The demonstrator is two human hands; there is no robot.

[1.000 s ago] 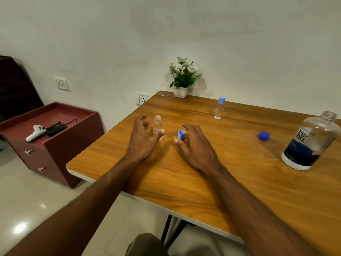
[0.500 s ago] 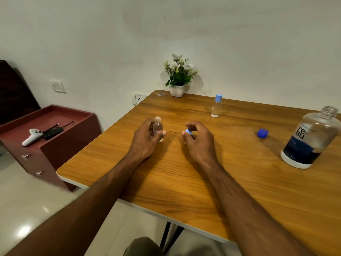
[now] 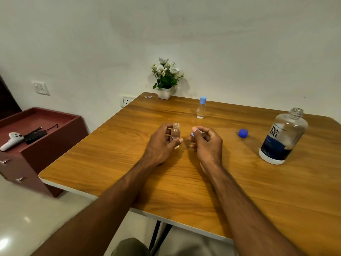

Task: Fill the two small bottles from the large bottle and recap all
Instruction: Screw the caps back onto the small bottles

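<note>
Pale-blue cap (image 3: 192,134) pinched in my right hand (image 3: 207,143); left hand (image 3: 162,145) grips open small bottle (image 3: 175,133) upright on table (image 3: 239,191). Seat cap square over neck, then twist gently.

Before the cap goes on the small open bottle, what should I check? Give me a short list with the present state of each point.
1. Left hand grips the small open bottle, upright on the table: ok.
2. Right hand pinches the light blue cap: ok.
3. Bottle mouth free of fingers: ok.
4. Small open bottle filled: cannot tell.
5. Second small bottle capped: ok.
6. Large bottle capped: not ok, its dark blue cap lies on the table.
</note>
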